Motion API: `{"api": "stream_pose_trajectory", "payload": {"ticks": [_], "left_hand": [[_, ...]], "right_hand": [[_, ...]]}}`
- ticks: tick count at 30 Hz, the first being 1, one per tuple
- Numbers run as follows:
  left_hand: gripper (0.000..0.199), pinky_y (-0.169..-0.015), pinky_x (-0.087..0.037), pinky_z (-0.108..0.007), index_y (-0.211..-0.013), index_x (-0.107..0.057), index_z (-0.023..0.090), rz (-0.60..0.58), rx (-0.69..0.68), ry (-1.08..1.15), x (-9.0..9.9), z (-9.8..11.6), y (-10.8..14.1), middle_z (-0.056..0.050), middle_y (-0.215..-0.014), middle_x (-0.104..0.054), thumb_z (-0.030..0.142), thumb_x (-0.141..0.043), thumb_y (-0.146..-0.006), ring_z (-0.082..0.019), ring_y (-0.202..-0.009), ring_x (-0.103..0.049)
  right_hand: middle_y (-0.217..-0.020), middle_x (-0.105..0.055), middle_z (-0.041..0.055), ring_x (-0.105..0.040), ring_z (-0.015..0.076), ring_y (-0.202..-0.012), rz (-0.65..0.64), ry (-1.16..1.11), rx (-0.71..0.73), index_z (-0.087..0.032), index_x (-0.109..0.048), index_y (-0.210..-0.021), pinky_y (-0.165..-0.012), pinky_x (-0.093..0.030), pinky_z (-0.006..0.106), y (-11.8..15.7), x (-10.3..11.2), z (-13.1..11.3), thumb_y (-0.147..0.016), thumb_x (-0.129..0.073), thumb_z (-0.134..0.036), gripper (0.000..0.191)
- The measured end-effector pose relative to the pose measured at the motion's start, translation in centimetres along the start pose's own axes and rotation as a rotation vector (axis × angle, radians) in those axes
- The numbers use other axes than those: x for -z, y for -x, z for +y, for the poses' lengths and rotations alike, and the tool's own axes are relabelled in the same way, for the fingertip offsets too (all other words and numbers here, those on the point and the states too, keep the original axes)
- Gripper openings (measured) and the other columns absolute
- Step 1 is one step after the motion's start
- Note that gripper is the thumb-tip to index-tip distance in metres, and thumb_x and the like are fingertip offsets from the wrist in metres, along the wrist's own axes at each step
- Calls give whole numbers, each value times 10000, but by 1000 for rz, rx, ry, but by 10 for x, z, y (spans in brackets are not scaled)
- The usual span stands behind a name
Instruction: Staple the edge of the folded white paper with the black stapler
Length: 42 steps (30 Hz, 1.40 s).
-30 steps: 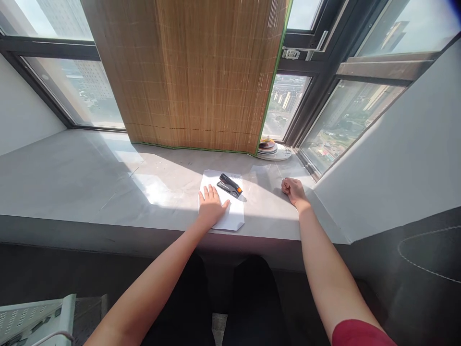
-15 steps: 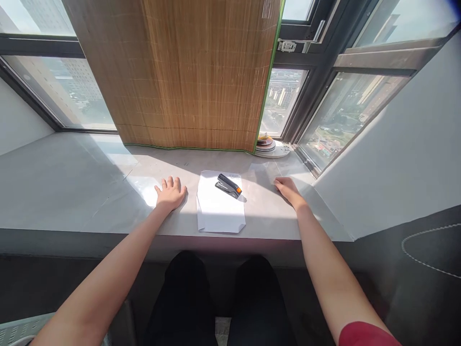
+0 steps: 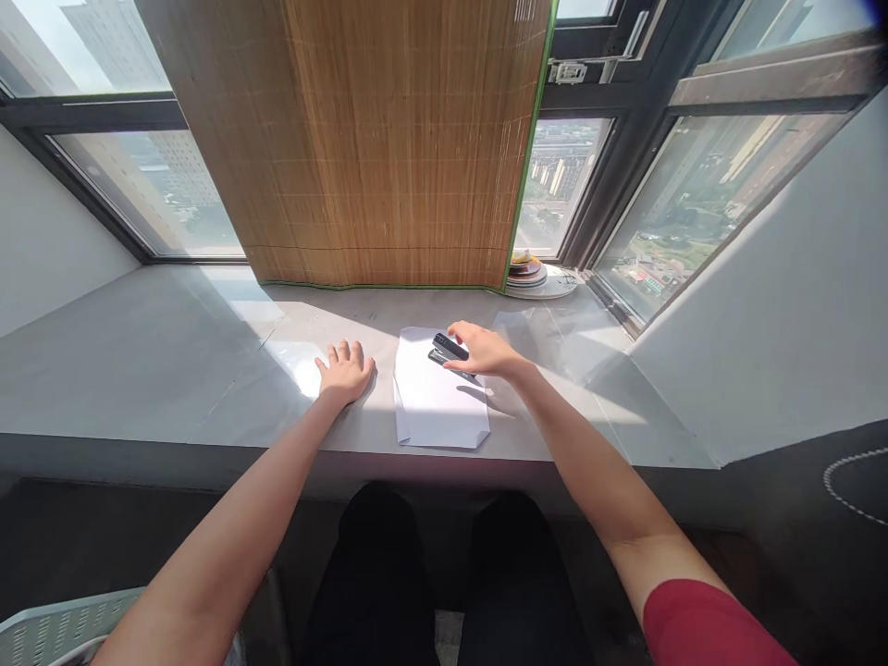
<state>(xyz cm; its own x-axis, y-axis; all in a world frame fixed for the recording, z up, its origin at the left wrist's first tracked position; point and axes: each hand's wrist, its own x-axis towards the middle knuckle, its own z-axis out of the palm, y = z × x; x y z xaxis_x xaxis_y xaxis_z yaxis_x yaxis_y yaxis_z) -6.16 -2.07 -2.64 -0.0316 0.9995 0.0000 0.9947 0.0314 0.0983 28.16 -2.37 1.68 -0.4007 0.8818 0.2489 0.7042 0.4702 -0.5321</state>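
A black stapler (image 3: 450, 347) lies on white sheets of paper (image 3: 437, 402) on the pale windowsill ledge. My right hand (image 3: 482, 350) hovers over the stapler's right end, thumb and fingers apart on either side of it; that end is hidden behind the hand. No firm grip shows. To the left of the paper, my left hand (image 3: 347, 372) rests flat on the ledge with its fingers spread, holding nothing.
A bamboo blind (image 3: 388, 148) hangs in front of the window behind the ledge. Stacked plates (image 3: 537, 280) stand at the back right, near the window frame. Below the ledge at the lower left is a pale perforated basket (image 3: 66, 624).
My right hand has moved left from the bare ledge to the stapler, and its fingers have opened. My left hand stays flat on the ledge. The view has shifted slightly.
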Motion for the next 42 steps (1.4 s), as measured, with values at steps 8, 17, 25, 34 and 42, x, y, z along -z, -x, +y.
{"api": "stream_pose_trajectory", "payload": {"ticks": [8,17,25,34,42], "left_hand": [[755,-1273,-159,-809,-1706,-368,109,9,-1,41,1,1,0,-249,-1818,-250,515,-262,-1078,-510,-1676,-185],[748,-1275,-157,-803,-1702,-368,138,15,0,38,-3,-1,-2,-232,-1821,-253,522,-258,-1070,-497,-1677,-188],[758,-1276,-156,-799,-1697,-381,131,26,-6,41,-4,-2,-3,-229,-1817,-266,534,-250,-1068,-499,-1676,-185],[769,-1276,-167,-795,-1705,-369,148,34,-10,33,-8,-6,-4,-221,-1820,-269,551,-238,-1063,-494,-1677,-190],[771,-1282,-161,-798,-1697,-373,150,19,-7,40,-6,-5,-4,-209,-1829,-247,558,-223,-1061,-484,-1684,-177]], "right_hand": [[-1201,-802,63,-727,308,-1029,119,14,13,-285,-722,-1244,-853,-524,411,12,-26,14,-957,-759,-385,306],[-1272,-774,61,-707,315,-1133,62,-59,110,-297,-742,-1302,-940,-535,444,15,-25,8,-960,-718,-290,343],[-1256,-767,53,-693,276,-1169,-14,-209,162,-274,-741,-1270,-1051,-530,444,12,-31,15,-918,-708,-258,354],[-1250,-762,62,-706,271,-1106,57,-257,90,-274,-704,-1288,-1015,-550,460,12,-40,19,-972,-724,-336,322],[-1210,-725,78,-637,275,-1146,19,-273,233,-261,-747,-1278,-1085,-512,493,4,-40,25,-968,-667,-242,320]]}}
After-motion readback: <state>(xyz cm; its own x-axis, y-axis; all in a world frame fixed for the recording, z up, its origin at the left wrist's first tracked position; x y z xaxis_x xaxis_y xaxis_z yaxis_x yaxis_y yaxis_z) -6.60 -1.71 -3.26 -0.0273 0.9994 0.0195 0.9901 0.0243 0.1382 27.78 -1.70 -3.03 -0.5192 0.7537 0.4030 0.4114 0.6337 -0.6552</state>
